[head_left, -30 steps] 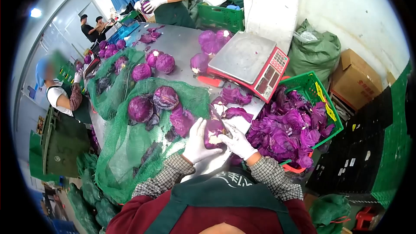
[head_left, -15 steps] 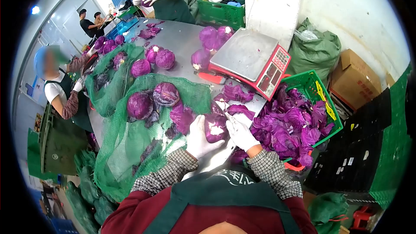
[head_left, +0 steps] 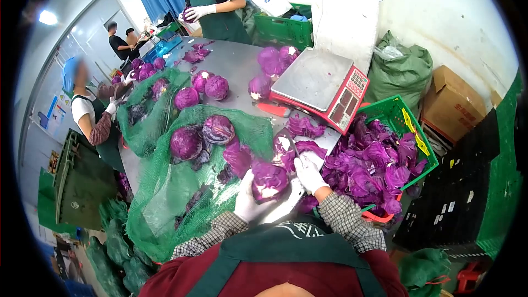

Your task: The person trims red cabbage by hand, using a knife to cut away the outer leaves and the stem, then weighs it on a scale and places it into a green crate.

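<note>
My left hand (head_left: 250,201), in a white glove, cups a purple cabbage (head_left: 269,180) from its left and underside; a pale cut patch shows low on it. Just right of the cabbage, my right hand (head_left: 309,174), also gloved, is closed around what looks like a knife (head_left: 290,144), its thin blade pointing up and away. Behind the blade sits another purple piece with a white stem patch. Loose purple leaves (head_left: 304,126) lie beyond my hands. A green mesh net (head_left: 181,203) spreads to the left, with two cabbages (head_left: 186,143) (head_left: 218,130) on it.
A red scale (head_left: 316,80) stands beyond my hands, beside an orange-handled tool (head_left: 273,110). At right is a green crate (head_left: 432,159) heaped with leaves. More cabbages sit across the metal table (head_left: 236,58). Co-workers stand at the far end (head_left: 223,16) and left side (head_left: 91,115).
The cabbage in my left hand has turned and now sits higher, nearer the camera. My right hand's fingers have curled in more, and the blade shows more clearly. The whole view has shifted slightly.
</note>
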### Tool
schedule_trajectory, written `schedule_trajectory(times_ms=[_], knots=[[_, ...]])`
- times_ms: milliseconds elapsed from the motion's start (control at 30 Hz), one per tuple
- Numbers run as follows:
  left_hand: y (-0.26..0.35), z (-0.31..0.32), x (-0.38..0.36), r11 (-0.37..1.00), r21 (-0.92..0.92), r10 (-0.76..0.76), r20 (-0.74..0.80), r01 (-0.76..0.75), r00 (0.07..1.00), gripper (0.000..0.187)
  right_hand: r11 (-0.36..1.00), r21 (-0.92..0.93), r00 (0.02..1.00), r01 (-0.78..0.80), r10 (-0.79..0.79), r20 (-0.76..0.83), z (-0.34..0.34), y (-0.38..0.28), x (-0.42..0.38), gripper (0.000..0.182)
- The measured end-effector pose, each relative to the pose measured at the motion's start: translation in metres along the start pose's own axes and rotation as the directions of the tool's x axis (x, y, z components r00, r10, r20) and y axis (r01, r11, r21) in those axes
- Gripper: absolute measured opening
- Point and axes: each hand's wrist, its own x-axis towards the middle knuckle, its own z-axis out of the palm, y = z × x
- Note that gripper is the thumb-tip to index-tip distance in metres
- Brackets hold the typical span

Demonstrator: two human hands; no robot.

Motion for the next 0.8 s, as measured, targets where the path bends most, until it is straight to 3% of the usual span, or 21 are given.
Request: schedule_trajectory(times_ms=[33, 67, 100, 133, 167, 233, 300, 333, 367, 400, 433, 467, 533, 600, 733, 767, 800], knots=[[0.008, -0.005, -0.005, 0.993, -0.052, -0.109, -0.008, 0.108, 0.994, 0.087, 0.998, 0.056, 0.993, 0.02, -0.013, -0.119, 0.015, 0.021, 0.0, 0.042], [-0.007, -0.007, -0.013, 0.981, -0.087, -0.174, 0.027, 0.176, 0.984, 0.093, 0.937, -0.286, 0.942, 0.199, -0.264, -0.209, 0.018, 0.057, 0.011, 0.031], [-0.022, -0.009, -0.021, 0.974, -0.087, -0.209, 0.013, 0.21, 0.978, 0.096, 0.745, -0.624, 0.821, 0.235, -0.495, -0.283, 0.021, 0.094, 0.021, 0.022], [-0.032, -0.012, -0.027, 0.967, -0.085, -0.242, -0.004, 0.241, 0.97, 0.098, 0.975, -0.069, 0.908, 0.211, -0.221, -0.355, -0.002, 0.1, 0.013, 0.018], [-0.035, -0.018, -0.026, 0.95, -0.048, -0.308, 0.039, 0.31, 0.951, 0.102, 0.843, 0.515, 0.915, 0.156, 0.072, -0.396, -0.025, 0.103, 0.004, 0.014], [-0.058, -0.02, -0.028, 0.931, 0.029, -0.364, 0.008, 0.364, 0.931, 0.111, 0.987, 0.139, 0.836, 0.082, 0.008, -0.549, -0.082, 0.07, -0.024, 0.029], [-0.039, -0.022, -0.007, 0.901, 0.041, -0.433, 0.075, 0.431, 0.898, 0.119, 0.991, -0.131, 0.758, -0.009, -0.079, -0.647, -0.119, 0.04, -0.045, 0.046], [-0.038, -0.023, 0.003, 0.908, 0.301, -0.337, 0.108, 0.292, 0.935, 0.117, 0.975, -0.223, 0.727, -0.015, -0.143, -0.672, -0.123, 0.027, -0.049, 0.053], [-0.031, -0.02, 0.012, 0.901, 0.374, -0.296, 0.162, 0.219, 0.941, 0.116, 0.96, -0.269, 0.751, 0.073, -0.231, -0.619, -0.118, 0.024, -0.046, 0.055], [-0.021, -0.021, 0.022, 0.884, 0.445, -0.258, 0.215, 0.14, 0.942, 0.115, 0.974, -0.138, 0.833, 0.181, -0.227, -0.505, -0.102, 0.02, -0.041, 0.056], [-0.004, -0.019, 0.033, 0.842, 0.508, -0.347, 0.256, 0.18, 0.902, 0.112, 0.97, 0.019, 0.899, 0.244, -0.218, -0.38, -0.085, 0.015, -0.035, 0.057], [0.0, -0.014, 0.039, 0.824, 0.539, -0.358, 0.259, 0.173, 0.897, 0.111, 0.91, 0.349, 0.971, 0.225, -0.182, -0.153, -0.062, 0.006, -0.033, 0.058], [-0.001, -0.004, 0.042, 0.789, 0.592, -0.354, 0.22, 0.165, 0.909, 0.116, 0.93, -0.071, 0.925, 0.36, -0.366, -0.1, -0.02, -0.013, -0.036, 0.055], [0.002, -0.004, 0.044, 0.779, 0.608, -0.363, 0.232, 0.157, 0.902, 0.115, 0.93, -0.157, 0.932, 0.332, -0.35, -0.099, 0.005, -0.026, -0.041, 0.054], [-0.001, -0.009, 0.039, 0.793, 0.585, -0.368, 0.239, 0.17, 0.899, 0.115, 0.967, -0.006, 0.962, 0.255, -0.253, 0.099, -0.01, -0.038, -0.035, 0.06], [-0.007, -0.009, 0.036, 0.805, 0.572, -0.346, 0.232, 0.16, 0.909, 0.114, 0.941, -0.021, 0.938, 0.339, -0.337, 0.078, -0.009, -0.031, -0.033, 0.056], [-0.011, -0.008, 0.034, 0.817, 0.556, -0.323, 0.223, 0.152, 0.92, 0.114, 0.948, 0.105, 0.946, 0.3, -0.31, 0.098, -0.006, -0.023, -0.031, 0.054]])
